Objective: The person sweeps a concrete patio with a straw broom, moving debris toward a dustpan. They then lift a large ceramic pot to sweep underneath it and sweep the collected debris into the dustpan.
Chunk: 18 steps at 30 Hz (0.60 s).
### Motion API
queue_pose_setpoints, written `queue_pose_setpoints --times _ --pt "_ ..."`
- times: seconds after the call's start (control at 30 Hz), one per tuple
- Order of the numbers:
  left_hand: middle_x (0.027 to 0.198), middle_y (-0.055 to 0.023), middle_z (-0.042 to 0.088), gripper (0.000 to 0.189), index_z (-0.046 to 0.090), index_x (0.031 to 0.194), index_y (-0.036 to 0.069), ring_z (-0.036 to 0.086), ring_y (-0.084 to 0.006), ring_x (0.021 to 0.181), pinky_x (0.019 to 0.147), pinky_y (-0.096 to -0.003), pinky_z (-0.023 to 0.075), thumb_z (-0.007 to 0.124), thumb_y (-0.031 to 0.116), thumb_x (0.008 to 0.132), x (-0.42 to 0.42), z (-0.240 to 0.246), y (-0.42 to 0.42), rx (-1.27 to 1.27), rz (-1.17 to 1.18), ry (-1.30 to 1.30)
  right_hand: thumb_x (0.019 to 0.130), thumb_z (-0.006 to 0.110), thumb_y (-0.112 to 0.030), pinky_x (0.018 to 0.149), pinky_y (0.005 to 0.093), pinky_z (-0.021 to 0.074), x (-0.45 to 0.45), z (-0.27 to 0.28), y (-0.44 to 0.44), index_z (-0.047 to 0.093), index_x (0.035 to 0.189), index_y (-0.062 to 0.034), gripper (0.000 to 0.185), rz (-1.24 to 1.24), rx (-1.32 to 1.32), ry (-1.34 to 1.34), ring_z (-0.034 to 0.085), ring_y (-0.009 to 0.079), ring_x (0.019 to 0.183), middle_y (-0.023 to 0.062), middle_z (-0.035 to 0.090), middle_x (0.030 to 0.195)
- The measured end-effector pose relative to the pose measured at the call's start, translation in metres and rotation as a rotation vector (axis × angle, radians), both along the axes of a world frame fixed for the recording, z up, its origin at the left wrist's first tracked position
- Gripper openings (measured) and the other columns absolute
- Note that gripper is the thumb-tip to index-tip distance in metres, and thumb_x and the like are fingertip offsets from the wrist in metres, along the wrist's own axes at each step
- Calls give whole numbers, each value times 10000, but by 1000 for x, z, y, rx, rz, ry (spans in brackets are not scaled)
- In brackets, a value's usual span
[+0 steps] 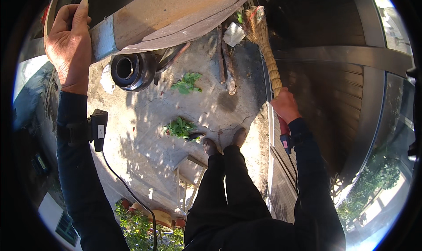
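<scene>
My left hand [71,43] is at the upper left, its fingers curled around the end of a large, curved brown pan-like object [165,13]. A grey metal-like band [105,37] wraps the object's corner beside my palm. The object is raised and tilted, and the top of the picture cuts it off. On the right, my right hand [285,105] is closed around the bound handle of a straw broom [271,60]. The broom's bristles point up and away from me, and a red grip end [283,125] shows below my hand.
A dark glazed jar [133,71] stands below the raised object. Two wooden sticks [226,60], a crumpled white piece [234,34] and green leaves [187,83] lie on the concrete. A leafy bunch [180,127] and a small stool [189,172] are near my feet. Potted plants [160,218] stand behind.
</scene>
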<state>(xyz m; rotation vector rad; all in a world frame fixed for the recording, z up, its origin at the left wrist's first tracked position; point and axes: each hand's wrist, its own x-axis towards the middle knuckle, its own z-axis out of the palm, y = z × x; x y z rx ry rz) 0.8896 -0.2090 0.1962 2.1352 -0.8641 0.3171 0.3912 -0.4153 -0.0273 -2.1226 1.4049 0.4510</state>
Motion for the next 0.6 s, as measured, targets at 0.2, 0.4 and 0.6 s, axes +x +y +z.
queue_pose_setpoints --times 0.2,0.4,0.6 --pt "895 -23 733 323 807 1102 91 671 -110 861 814 -282 551 752 402 1033 0 -3 -1 27 37 -15 827 695 -138 763 560 602 -100 67 103 523 1058 118 385 -55 22 69 723 528 808 366 702 849" --pt "931 -23 753 312 806 1101 92 683 -111 894 856 -290 547 734 389 1040 4 2 -1 155 68 -44 853 688 -171 781 563 602 -79 24 112 509 1077 102 395 -154 28 -66 717 537 812 365 702 866" --pt "922 -19 734 324 796 1127 89 665 -112 871 848 -267 532 702 392 1060 11 1 -2 168 81 -28 873 680 -187 875 569 589 39 -59 14 561 1110 105 395 -86 -79 -240 724 532 962 349 729 952"
